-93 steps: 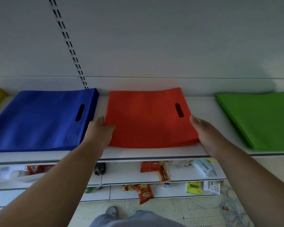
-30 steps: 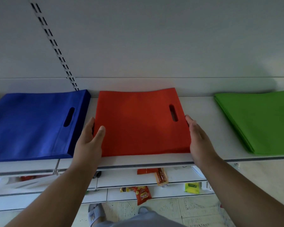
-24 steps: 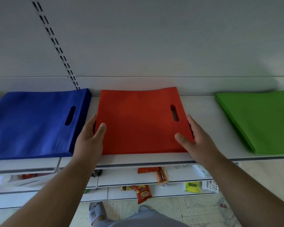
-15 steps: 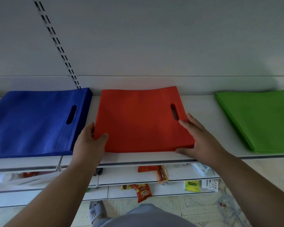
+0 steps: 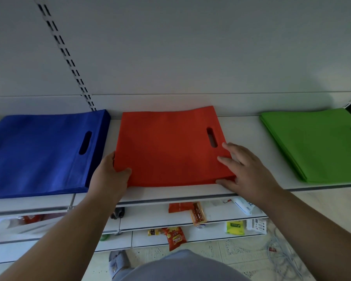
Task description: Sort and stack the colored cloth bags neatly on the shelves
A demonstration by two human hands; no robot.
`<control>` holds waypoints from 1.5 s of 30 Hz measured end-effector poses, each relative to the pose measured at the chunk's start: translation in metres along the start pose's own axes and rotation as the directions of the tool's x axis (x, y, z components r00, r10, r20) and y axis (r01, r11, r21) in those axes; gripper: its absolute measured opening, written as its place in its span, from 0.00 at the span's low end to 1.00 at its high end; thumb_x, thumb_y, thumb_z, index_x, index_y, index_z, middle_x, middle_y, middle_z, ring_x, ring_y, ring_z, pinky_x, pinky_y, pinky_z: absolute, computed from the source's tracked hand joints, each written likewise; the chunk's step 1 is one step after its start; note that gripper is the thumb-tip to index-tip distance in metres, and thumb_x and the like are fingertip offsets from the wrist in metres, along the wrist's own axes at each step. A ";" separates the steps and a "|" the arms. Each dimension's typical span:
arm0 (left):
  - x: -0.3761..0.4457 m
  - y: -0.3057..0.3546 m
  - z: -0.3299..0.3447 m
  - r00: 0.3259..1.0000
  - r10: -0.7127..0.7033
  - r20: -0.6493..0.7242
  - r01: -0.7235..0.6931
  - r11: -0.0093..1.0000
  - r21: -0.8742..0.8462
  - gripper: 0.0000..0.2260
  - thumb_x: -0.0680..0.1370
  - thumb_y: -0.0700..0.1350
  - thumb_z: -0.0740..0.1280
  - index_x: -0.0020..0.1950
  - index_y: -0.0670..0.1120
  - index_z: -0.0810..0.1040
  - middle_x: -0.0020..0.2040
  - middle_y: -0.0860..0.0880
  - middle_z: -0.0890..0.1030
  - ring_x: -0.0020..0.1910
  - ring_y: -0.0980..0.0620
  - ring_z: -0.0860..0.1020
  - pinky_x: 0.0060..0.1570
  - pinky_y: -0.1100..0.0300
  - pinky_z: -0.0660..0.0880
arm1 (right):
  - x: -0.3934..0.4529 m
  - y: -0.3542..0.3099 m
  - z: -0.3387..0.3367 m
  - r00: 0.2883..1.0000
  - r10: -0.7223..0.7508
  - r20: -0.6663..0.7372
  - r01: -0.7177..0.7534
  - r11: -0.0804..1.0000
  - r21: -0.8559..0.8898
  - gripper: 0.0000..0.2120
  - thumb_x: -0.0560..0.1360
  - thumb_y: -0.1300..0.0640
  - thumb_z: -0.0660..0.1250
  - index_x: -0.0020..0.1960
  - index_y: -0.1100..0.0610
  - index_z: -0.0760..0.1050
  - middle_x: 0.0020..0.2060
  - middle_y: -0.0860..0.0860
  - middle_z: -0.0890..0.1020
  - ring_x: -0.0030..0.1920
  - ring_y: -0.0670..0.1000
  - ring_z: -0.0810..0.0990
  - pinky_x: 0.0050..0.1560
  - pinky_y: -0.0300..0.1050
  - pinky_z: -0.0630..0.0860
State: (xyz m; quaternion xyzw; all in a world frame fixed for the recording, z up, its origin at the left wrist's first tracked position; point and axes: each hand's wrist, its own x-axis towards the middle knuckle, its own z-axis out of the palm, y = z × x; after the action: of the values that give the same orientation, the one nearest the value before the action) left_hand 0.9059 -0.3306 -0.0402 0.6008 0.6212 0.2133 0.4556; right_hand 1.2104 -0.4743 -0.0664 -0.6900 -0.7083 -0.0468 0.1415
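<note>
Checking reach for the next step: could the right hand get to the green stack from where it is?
Probably yes. The right hand rests on the red stack's near right corner, and only bare shelf lies between it and the green stack; nothing stands in the way.

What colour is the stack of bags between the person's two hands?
Red-orange; the stack of bags shows best in the head view, the only one.
</note>
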 end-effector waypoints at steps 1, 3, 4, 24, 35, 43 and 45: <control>0.000 0.000 0.000 1.000 0.004 -0.002 -0.004 1.000 0.003 0.20 0.79 0.39 0.64 0.70 0.53 0.69 0.44 0.55 0.79 0.40 0.51 0.78 0.34 0.60 0.71 | 0.000 0.001 -0.001 0.999 -0.032 -0.002 0.032 0.999 -0.032 0.29 0.67 0.45 0.76 0.62 0.61 0.78 0.69 0.59 0.72 0.69 0.58 0.70 0.61 0.62 0.74; 0.001 0.000 0.001 1.000 0.008 0.000 -0.008 1.000 0.007 0.21 0.79 0.39 0.64 0.70 0.53 0.69 0.45 0.55 0.80 0.41 0.51 0.79 0.34 0.60 0.71 | 0.002 0.001 -0.002 0.992 -0.122 -0.016 0.119 0.986 -0.120 0.26 0.67 0.47 0.77 0.60 0.60 0.79 0.66 0.59 0.75 0.68 0.59 0.71 0.62 0.61 0.73; 0.002 -0.001 0.001 1.000 0.006 0.002 -0.006 1.000 0.009 0.21 0.79 0.40 0.64 0.70 0.53 0.69 0.45 0.55 0.80 0.42 0.51 0.79 0.34 0.60 0.71 | 0.003 0.000 -0.003 0.983 -0.183 -0.019 0.177 0.969 -0.172 0.24 0.69 0.48 0.76 0.59 0.60 0.79 0.64 0.58 0.76 0.66 0.59 0.72 0.62 0.60 0.72; 0.002 -0.003 -0.003 0.999 0.009 0.032 -0.006 0.996 -0.089 0.19 0.79 0.40 0.64 0.69 0.51 0.71 0.48 0.52 0.81 0.44 0.49 0.80 0.37 0.59 0.73 | 0.000 -0.018 -0.003 0.976 -0.217 0.034 0.220 0.955 -0.198 0.20 0.65 0.59 0.71 0.57 0.58 0.79 0.55 0.55 0.80 0.57 0.58 0.76 0.53 0.57 0.75; 0.010 -0.001 -0.003 0.994 -0.092 0.063 0.109 0.915 -0.389 0.21 0.78 0.36 0.65 0.71 0.49 0.71 0.56 0.48 0.80 0.51 0.46 0.81 0.52 0.47 0.80 | 0.037 -0.097 0.023 0.999 0.001 0.045 0.003 0.995 -0.100 0.28 0.69 0.38 0.67 0.62 0.54 0.75 0.60 0.52 0.76 0.61 0.57 0.72 0.61 0.56 0.67; 0.009 -0.006 -0.003 0.998 -0.047 0.029 0.053 0.961 -0.272 0.22 0.78 0.38 0.65 0.71 0.51 0.70 0.52 0.51 0.81 0.50 0.47 0.81 0.55 0.45 0.78 | 0.021 -0.048 0.004 0.975 0.223 -0.002 -0.222 0.968 -0.118 0.34 0.60 0.45 0.78 0.63 0.55 0.75 0.61 0.54 0.75 0.61 0.59 0.73 0.59 0.56 0.71; 0.008 -0.007 -0.002 1.000 -0.023 0.014 0.025 0.979 -0.205 0.22 0.78 0.39 0.65 0.71 0.51 0.70 0.51 0.51 0.81 0.49 0.47 0.80 0.52 0.47 0.78 | 0.015 -0.036 -0.004 0.937 0.347 0.026 -0.345 0.936 -0.070 0.39 0.62 0.41 0.77 0.68 0.53 0.71 0.64 0.54 0.72 0.63 0.58 0.71 0.60 0.56 0.71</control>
State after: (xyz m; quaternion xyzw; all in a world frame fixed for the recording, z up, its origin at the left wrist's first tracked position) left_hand 0.9015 -0.3243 -0.0474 0.5445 0.6005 0.2671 0.5212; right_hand 1.1751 -0.4620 -0.0539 -0.8088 -0.5766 -0.0311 0.1118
